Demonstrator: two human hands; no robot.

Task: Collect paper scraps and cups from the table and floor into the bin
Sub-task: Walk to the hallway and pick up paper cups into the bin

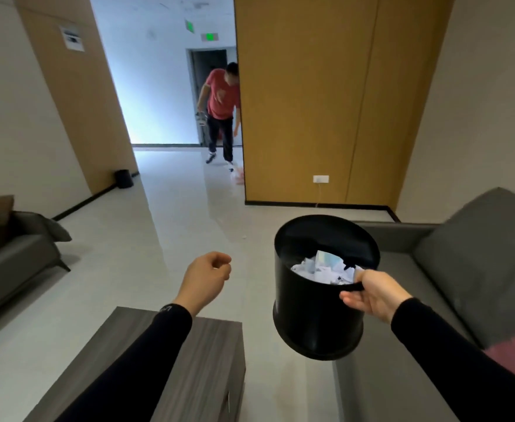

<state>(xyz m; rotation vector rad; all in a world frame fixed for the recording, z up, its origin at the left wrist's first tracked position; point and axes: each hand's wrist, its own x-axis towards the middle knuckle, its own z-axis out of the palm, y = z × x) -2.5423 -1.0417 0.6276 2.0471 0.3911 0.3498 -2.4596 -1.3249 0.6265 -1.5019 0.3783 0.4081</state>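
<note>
My right hand (371,292) grips the near rim of a black round bin (311,315) and holds it in the air, tilted, above the floor between the table and the sofa. Crumpled white paper scraps (320,269) lie inside the bin. My left hand (207,277) hovers to the left of the bin, over the floor past the table's far edge, with its fingers curled in and nothing visible in it. A tiny white scrap (244,237) lies on the floor ahead.
A dark wood table (207,354) is below my left arm. A grey sofa (463,269) stands at right, another sofa (15,257) at left. A second black bin (124,178) sits by the left wall. A person in a red shirt (221,111) bends down in the corridor.
</note>
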